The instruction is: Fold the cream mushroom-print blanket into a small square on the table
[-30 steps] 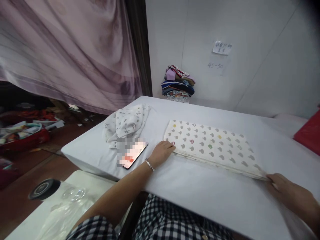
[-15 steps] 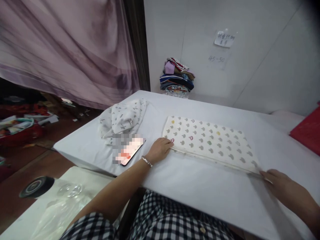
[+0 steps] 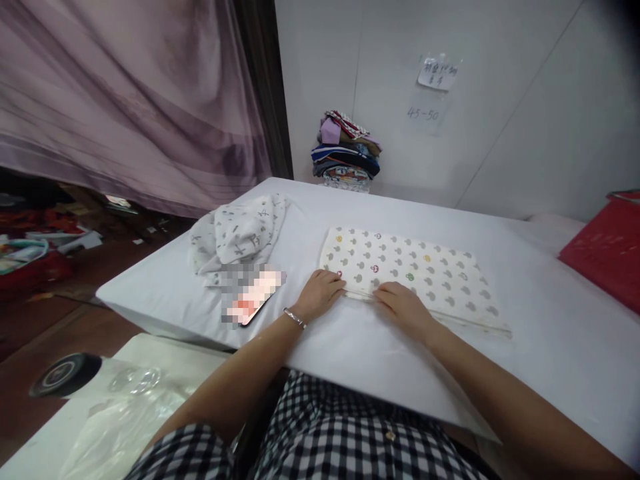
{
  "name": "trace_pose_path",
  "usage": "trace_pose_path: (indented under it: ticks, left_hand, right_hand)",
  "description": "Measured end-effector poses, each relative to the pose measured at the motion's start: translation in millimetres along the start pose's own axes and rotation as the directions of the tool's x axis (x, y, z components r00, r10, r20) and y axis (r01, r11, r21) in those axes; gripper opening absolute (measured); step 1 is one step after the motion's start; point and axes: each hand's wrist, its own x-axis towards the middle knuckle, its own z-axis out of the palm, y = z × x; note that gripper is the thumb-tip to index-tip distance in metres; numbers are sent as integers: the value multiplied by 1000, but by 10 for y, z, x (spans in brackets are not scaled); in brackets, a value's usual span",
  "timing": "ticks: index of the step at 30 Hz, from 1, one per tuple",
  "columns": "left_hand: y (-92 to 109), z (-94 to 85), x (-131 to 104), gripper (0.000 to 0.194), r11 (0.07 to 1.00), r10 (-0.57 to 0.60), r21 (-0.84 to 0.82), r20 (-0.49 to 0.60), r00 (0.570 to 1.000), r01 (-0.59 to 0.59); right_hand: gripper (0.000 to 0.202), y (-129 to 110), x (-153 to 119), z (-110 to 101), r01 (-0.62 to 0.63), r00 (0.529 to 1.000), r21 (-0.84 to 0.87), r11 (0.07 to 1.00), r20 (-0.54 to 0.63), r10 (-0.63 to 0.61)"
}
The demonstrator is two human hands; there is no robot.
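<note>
While both hands work the near long edge of the folded mushroom-print cloth point(image 3: 410, 267), head view gives this: cloth lies flat on the white-covered table point(image 3: 540, 293), long side running across, right end angled closer to the wearer.

Left hand point(image 3: 319, 293): at the near left corner, fingers slightly bent and close together, tips on the cloth. Right hand point(image 3: 403, 308): just beside it along the same edge, fingers bent, tips on the edge. Can't tell if either is pinching a layer; thumb contact not clear. Silver bracelet point(image 3: 295, 318) on left wrist.

Left of the cloth: phone point(image 3: 263, 293), screen pixelated, just beside a crumpled white printed cloth point(image 3: 245, 230). Far side: stack of folded fabrics point(image 3: 346, 157) near the wall, handwritten paper point(image 3: 437, 75) up on it. Right: red item point(image 3: 605, 257). Lower left: clear plastic bag point(image 3: 120, 430) and dark round object point(image 3: 67, 375).
</note>
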Motion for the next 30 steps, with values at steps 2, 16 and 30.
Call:
trace_pose_path:
  ticks: [2,16,30]
  left_hand:
    - [-1,-8,-3,24,1000,-12,-8,-2,1000,12]
    - [15,53,71,21,999,2,44,-19,1000,-1]
    - [90,46,21,18,991,-25,129,6,1000,24]
  right_hand:
    - [23,-35,125,91,-2,1000,4,1000,1,2]
    - [24,-24,216,307,-25,997,-15,1000,-69,24]
    - [28,-41,167,399,23,979,-73,997,-198,-37]
